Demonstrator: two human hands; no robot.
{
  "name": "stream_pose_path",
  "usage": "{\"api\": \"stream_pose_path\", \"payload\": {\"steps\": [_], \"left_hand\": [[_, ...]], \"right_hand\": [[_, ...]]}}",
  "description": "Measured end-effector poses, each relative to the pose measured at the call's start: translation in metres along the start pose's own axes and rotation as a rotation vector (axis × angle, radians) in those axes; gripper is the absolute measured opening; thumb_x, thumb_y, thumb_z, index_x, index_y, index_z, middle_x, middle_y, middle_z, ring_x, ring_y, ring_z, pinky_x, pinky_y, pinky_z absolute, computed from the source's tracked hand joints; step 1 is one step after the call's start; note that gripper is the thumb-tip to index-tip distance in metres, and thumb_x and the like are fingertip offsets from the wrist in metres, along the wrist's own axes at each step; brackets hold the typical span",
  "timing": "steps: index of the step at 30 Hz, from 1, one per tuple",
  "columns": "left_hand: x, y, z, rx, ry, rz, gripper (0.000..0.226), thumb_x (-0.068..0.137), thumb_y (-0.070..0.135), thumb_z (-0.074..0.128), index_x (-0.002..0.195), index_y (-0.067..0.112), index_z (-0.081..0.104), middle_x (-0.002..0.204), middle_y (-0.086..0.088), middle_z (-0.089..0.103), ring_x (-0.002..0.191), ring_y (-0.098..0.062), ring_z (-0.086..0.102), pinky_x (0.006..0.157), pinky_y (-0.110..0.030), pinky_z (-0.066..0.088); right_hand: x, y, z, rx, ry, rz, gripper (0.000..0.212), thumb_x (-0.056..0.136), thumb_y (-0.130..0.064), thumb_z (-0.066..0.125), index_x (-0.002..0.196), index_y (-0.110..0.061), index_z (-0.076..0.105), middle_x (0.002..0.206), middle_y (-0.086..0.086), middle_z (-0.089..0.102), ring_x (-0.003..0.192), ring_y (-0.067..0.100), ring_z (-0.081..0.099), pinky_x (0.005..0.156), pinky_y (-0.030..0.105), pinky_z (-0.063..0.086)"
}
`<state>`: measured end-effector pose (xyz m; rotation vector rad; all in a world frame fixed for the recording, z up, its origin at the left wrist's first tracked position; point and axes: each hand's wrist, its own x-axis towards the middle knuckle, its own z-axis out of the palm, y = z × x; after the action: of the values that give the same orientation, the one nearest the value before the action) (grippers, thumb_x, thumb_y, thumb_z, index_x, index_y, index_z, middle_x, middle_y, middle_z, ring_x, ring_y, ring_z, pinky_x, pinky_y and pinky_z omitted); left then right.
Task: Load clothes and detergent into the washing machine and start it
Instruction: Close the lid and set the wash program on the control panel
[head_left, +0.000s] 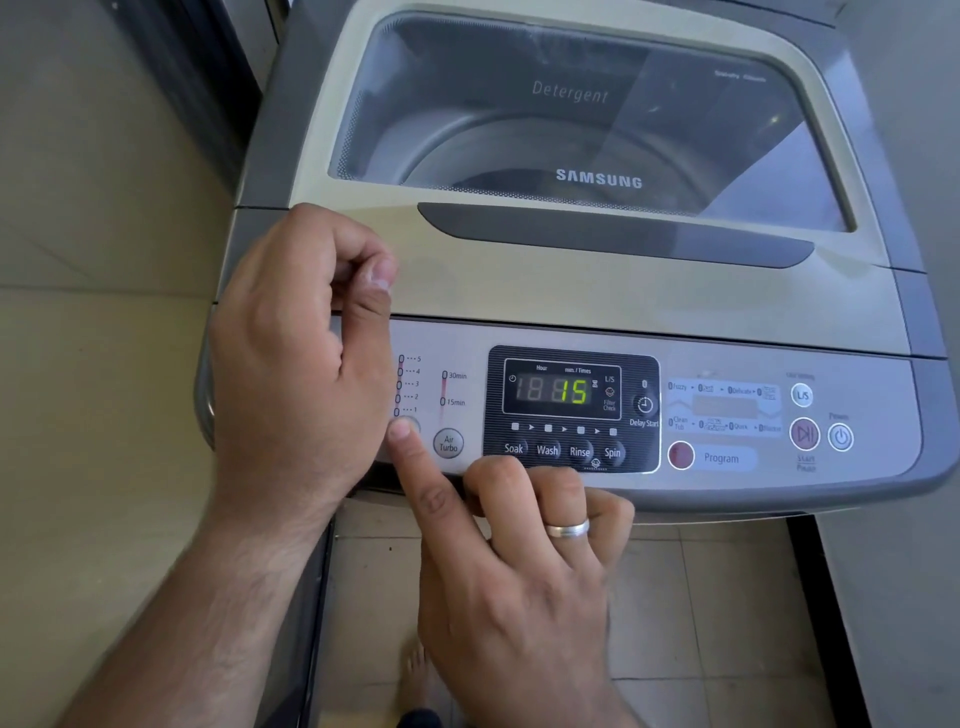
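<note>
A top-loading Samsung washing machine (571, 291) fills the view, its tinted lid (597, 119) closed with the steel drum dimly visible beneath. The control panel display (563, 388) shows a green 15. My right hand (519, 571) has its index finger stretched out, the tip resting on the round water-level button (415, 423) at the panel's left; the other fingers are curled and one wears a silver ring. My left hand (296, 358) rests loosely curled on the machine's left front corner, holding nothing. No clothes or detergent are visible.
To the right on the panel sit the Air Turbo button (448, 443), red Program button (680, 455), Start/Pause button (804, 434) and Power button (840, 437). A beige wall runs along the left. Tiled floor and my bare foot (418, 670) show below.
</note>
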<state>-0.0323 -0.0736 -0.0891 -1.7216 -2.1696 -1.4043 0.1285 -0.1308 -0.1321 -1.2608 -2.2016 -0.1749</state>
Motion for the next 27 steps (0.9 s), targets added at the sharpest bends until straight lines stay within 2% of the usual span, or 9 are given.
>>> {"api": "stream_pose_path", "payload": {"steps": [7,12,16,19,22,27], "left_hand": [[-0.001,0.001,0.000,-0.002,-0.004,-0.020,0.016,0.113,0.006,0.058,0.102,-0.001,0.066,0.095,-0.009,0.072,0.089,-0.032,0.068,0.083,-0.046,0.055],[-0.002,0.001,0.000,-0.006,-0.016,-0.015,0.015,0.113,0.006,0.058,0.102,-0.001,0.066,0.095,-0.008,0.071,0.089,-0.034,0.067,0.083,-0.051,0.056],[-0.002,-0.001,0.000,-0.011,-0.031,-0.013,0.016,0.114,0.008,0.057,0.104,-0.001,0.066,0.096,-0.008,0.071,0.090,-0.036,0.067,0.084,-0.055,0.055],[-0.003,-0.002,0.001,-0.018,-0.040,-0.027,0.016,0.114,0.009,0.057,0.104,0.000,0.065,0.097,-0.008,0.071,0.091,-0.038,0.067,0.086,-0.057,0.055],[-0.004,-0.001,0.001,-0.021,-0.045,-0.034,0.015,0.114,0.009,0.057,0.104,0.000,0.065,0.097,-0.008,0.071,0.091,-0.038,0.067,0.086,-0.058,0.055],[-0.004,-0.003,0.002,-0.038,-0.051,-0.035,0.016,0.114,0.010,0.056,0.105,0.001,0.065,0.098,-0.007,0.070,0.092,-0.038,0.067,0.088,-0.059,0.055]], "right_hand": [[-0.002,0.002,0.001,0.006,0.005,-0.006,0.054,0.098,-0.017,0.053,0.145,-0.039,0.067,0.086,-0.010,0.065,0.072,0.022,0.061,0.069,0.042,0.043],[-0.006,0.013,-0.003,0.080,0.011,-0.023,0.050,0.096,-0.017,0.063,0.143,-0.033,0.070,0.091,-0.004,0.068,0.074,0.024,0.059,0.068,0.041,0.043],[-0.010,0.029,-0.009,0.125,0.035,-0.009,0.047,0.091,-0.013,0.076,0.136,-0.025,0.075,0.092,0.004,0.069,0.074,0.027,0.057,0.067,0.043,0.050],[-0.012,0.048,-0.018,0.130,0.057,0.029,0.037,0.094,-0.027,0.081,0.130,-0.020,0.079,0.092,0.008,0.069,0.077,0.027,0.056,0.069,0.046,0.054],[-0.012,0.069,-0.025,0.092,0.071,0.071,0.045,0.092,-0.043,0.084,0.125,-0.013,0.080,0.090,0.011,0.067,0.074,0.030,0.058,0.078,0.046,0.057],[-0.014,0.083,-0.027,0.050,0.077,0.060,0.050,0.090,-0.044,0.087,0.125,-0.010,0.079,0.089,0.013,0.066,0.070,0.033,0.060,0.090,0.034,0.050]]}}
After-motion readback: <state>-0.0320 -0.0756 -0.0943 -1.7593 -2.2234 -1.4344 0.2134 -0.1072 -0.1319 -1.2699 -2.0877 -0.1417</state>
